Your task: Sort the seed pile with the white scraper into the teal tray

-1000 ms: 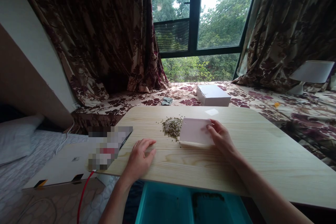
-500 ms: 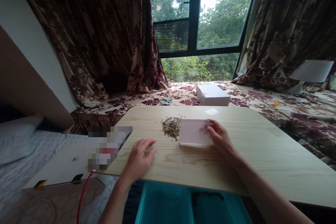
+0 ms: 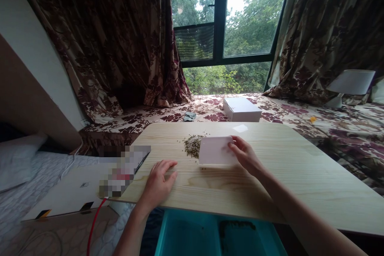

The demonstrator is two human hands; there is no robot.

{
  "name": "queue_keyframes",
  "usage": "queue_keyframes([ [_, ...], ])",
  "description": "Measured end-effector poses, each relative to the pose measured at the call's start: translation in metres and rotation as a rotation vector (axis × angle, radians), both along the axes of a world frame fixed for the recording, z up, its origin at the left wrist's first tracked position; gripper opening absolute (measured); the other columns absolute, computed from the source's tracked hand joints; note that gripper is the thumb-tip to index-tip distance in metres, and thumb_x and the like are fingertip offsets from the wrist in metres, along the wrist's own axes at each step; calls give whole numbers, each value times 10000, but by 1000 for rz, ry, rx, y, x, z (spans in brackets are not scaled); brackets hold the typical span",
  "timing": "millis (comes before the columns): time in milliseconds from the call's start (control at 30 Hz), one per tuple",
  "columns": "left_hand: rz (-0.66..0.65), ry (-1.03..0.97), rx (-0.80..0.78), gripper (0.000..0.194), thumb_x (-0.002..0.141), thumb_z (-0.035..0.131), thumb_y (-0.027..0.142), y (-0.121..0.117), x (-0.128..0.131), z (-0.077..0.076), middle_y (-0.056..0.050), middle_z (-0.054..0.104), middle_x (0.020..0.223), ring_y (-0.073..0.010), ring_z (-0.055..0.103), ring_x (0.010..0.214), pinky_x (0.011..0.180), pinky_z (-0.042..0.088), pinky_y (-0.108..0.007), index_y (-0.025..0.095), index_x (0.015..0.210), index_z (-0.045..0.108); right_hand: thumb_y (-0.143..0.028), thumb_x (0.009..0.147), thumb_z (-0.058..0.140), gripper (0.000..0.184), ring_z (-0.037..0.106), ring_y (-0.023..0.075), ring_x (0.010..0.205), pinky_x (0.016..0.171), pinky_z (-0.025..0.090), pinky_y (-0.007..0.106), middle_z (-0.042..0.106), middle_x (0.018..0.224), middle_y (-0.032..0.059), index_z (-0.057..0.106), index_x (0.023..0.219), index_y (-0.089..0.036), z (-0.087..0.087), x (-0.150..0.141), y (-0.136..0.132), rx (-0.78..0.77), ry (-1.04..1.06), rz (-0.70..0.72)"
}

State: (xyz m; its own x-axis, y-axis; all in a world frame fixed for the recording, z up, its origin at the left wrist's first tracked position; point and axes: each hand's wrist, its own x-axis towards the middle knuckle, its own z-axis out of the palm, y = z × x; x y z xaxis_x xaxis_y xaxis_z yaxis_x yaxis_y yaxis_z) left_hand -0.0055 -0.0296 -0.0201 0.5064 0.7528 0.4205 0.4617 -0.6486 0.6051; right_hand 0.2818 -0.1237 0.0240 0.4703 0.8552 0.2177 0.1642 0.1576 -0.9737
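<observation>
My right hand (image 3: 244, 154) grips the right end of a thin white rectangular sheet (image 3: 216, 152), thumb on the near face. The sheet stands tilted on the wooden tabletop (image 3: 186, 192). Its left edge reaches into a pile of small green and white grains (image 3: 192, 145) and covers the pile's right side. A few loose grains lie around the pile and by the sheet's lower edge. My left hand (image 3: 160, 180) rests palm down near the front left of the table, thumb apart from the fingers, holding nothing.
Below the table's front edge sits a turquoise tray (image 3: 218, 240) with two compartments, dark grains in the right one. A pixelated flat object (image 3: 126, 170) and a red cable (image 3: 95, 224) are at the left. A white box (image 3: 242, 110) stands behind the table.
My right hand has moved the white sheet slightly left, further over the grains. My left hand stays in about the same place.
</observation>
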Motion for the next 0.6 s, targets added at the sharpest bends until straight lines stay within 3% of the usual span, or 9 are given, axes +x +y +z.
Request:
queue_keyframes([
  [333,-6,-5,12,264,804,534,282,0,1,0,-76,675,1080,-244,584,1089,1014,431,-447,212,1024,662,-333,710,613,167,574,145,667,596,449,262,651,716,-1,615,780,-181,3,-10,18,-67,-88,144],
  [600,-16,-9,15,256,804,547,290,3,-1,-4,-67,675,1081,-241,585,1080,1003,440,-435,219,1024,657,-269,664,685,115,535,121,608,547,396,229,644,675,-5,677,709,-164,20,5,17,-309,-92,401],
])
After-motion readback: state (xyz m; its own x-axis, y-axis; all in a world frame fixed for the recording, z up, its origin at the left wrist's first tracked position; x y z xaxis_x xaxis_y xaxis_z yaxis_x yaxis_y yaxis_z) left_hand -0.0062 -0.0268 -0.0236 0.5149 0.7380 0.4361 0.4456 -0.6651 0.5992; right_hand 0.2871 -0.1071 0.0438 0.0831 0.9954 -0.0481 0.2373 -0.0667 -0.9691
